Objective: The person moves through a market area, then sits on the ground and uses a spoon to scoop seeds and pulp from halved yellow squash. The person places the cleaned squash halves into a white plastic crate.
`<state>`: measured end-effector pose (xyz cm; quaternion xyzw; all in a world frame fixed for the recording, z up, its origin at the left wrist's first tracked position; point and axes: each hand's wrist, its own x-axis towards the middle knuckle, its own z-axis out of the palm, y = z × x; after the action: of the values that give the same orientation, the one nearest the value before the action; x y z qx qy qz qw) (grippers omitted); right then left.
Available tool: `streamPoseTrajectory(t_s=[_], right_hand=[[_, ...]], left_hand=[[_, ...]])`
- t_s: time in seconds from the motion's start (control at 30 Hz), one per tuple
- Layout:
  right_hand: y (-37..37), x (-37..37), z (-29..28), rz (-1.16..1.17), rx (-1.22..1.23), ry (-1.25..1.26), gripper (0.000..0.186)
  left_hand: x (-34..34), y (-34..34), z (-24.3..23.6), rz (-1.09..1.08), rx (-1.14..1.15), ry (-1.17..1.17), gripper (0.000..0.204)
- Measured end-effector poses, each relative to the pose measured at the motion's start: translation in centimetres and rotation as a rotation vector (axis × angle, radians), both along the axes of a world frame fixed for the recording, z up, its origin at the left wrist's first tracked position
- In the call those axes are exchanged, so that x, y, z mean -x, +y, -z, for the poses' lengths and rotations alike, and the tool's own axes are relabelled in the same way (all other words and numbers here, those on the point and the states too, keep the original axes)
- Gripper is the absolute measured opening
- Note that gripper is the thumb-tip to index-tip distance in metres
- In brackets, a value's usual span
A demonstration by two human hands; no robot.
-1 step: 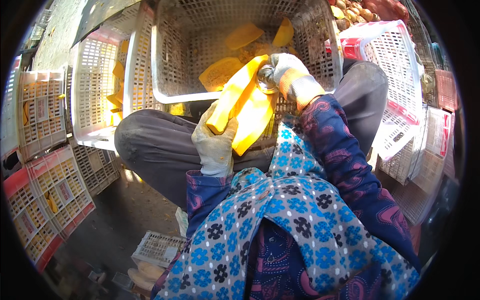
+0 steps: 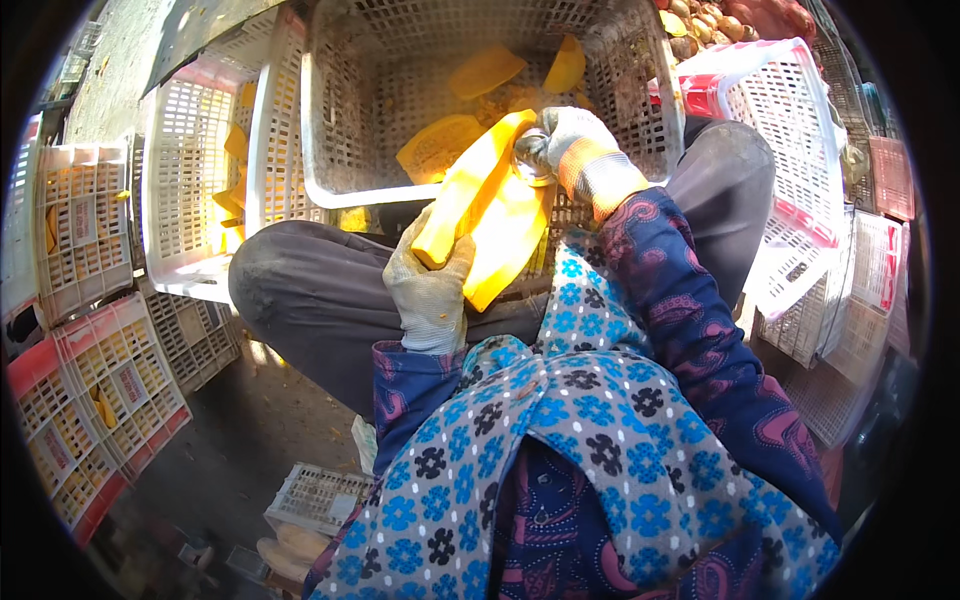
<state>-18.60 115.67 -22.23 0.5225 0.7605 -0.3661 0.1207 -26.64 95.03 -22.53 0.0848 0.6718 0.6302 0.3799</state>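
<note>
A long piece of orange pumpkin with a bright, peeled-looking surface lies slanted above my lap. My left hand, in a pale knitted glove, is closed round its lower left end, thumb on top. At the upper right end, my right hand, in a grey and orange glove, is closed with its fingers against the pumpkin. Something small and shiny shows under those fingers, mostly hidden, so its kind cannot be told. Just beyond is a white plastic crate with several pumpkin pieces and orange scraps inside.
Left of my knee stands another white crate holding orange pieces. Stacked crates with red edges fill the far left. A white and red crate leans by my right knee. Round tan produce lies at the upper right.
</note>
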Motion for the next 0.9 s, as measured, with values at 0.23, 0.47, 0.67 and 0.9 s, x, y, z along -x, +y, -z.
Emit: streamPoseTrajectory(t_s=[0.23,0.47,0.67,0.9], right_hand=[[0.6,-2.0,-0.3,0.046,-0.232,-0.124,0.027],[1.0,-3.0,0.3,0.098,-0.054,0.204,0.007],[2.1,-2.0,1.8,0.701,0.309,0.782,0.007],[1.5,-1.1,2.2,0.575,0.252,0.870,0.013]], left_hand=[[0.6,0.3,-0.2,0.003,0.011,0.040,0.041],[1.8,-0.1,-0.4,-0.040,-0.009,-0.231,0.034],[2.3,0.2,-0.5,-0.078,-0.043,-0.353,0.035],[2.3,0.3,-0.6,-0.043,-0.043,-0.373,0.041]])
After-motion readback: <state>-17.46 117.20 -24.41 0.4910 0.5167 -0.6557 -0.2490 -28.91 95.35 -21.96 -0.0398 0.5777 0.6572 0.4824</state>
